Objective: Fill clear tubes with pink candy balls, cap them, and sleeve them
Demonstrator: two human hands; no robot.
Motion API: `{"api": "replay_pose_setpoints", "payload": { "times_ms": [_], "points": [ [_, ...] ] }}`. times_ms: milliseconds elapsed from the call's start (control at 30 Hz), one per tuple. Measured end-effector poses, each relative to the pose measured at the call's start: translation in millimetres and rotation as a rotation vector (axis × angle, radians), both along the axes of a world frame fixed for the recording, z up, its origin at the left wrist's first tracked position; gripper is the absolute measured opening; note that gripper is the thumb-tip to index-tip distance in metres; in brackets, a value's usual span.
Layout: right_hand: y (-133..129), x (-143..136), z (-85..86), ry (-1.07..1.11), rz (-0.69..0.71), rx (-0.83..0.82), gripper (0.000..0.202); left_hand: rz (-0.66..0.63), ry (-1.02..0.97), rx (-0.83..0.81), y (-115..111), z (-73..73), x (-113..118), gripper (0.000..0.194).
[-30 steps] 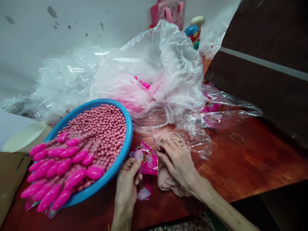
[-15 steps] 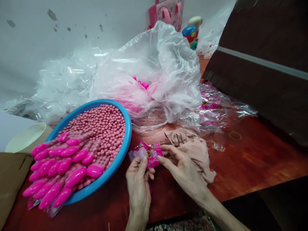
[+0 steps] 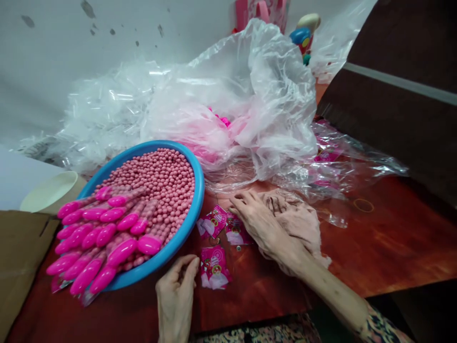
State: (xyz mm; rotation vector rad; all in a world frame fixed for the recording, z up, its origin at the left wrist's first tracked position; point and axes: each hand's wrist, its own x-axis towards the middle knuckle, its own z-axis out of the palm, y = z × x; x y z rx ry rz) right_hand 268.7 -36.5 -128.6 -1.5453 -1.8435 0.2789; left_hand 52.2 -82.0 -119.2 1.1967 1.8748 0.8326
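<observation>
Three small pink printed packets lie on the reddish table: one [image 3: 215, 267] near the front, one [image 3: 216, 221] beside the basin and one [image 3: 236, 230] partly under my right hand. My left hand [image 3: 177, 290] is just left of the front packet, its fingertips curled together; whatever they hold, if anything, is hidden. My right hand [image 3: 255, 216] reaches over the edge of a beige cloth [image 3: 300, 221], fingers bent and slightly apart. A blue basin [image 3: 200, 186] holds pink beads [image 3: 167, 178] and several clear tubes with bright pink ends [image 3: 121, 251].
Crumpled clear plastic [image 3: 282, 95] covers the back, with pink items inside. More pink packets [image 3: 326, 150] lie under film at right. A dark box [image 3: 400, 95] stands at the right, a cardboard box [image 3: 23, 252] and pale bowl [image 3: 50, 193] at left.
The packet that both hands held is out of their grasp, and packets now show on the table. My left hand has moved left and down; my right hand has moved up over the cloth's edge. The view has shifted.
</observation>
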Motion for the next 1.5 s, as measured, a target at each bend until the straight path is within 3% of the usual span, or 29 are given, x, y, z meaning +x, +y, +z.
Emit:
{"api": "replay_pose_setpoints", "payload": {
  "times_ms": [133,333,500,733,900,1133,1300,1367,1433,1500],
  "points": [
    [-23,-42,0.1,-0.091,0.054,-0.016,0.005,-0.018,0.03,-0.007,-5,-10.2,-8,0.032],
    [-57,-82,-31.9,-0.132,-0.002,-0.032,0.02,-0.131,0.06,-0.005,-6,-16.1,-6,0.025],
    [-61,-88,-44.1,-0.118,-0.072,0.012,0.022,-0.197,0.062,0.006,-6,-24.3,-7,0.018],
    [-62,-93,-43.1,-0.08,-0.117,0.017,0.012,-0.209,0.071,0.027,-6,-29.3,-8,0.014],
    [-56,-90,-41.8,-0.037,-0.109,0.011,0.017,-0.185,0.032,0.032,-6,-29.0,-8,0.01],
    [-60,-87,-35.1,0.206,-0.049,0.078,0.026,-0.118,-0.165,0.061,-3,-17.0,-3,0.023],
    [-70,-78,-22.3,0.372,-0.039,0.065,0.024,-0.113,-0.414,0.128,-4,-3.2,13,0.007],
    [-73,-73,-14.4,0.494,-0.098,-0.065,0.034,-0.047,-0.514,0.125,-5,-0.9,20,0.007],
    [-75,-69,-6.6,0.677,-0.119,-0.296,0.039,0.023,-0.613,0.102,-5,1.0,26,0.006],
    [-77,-69,-0.8,0.829,-0.081,-0.486,0.023,0.077,-0.701,0.074,-5,4.2,31,0.006]
  ]
}}
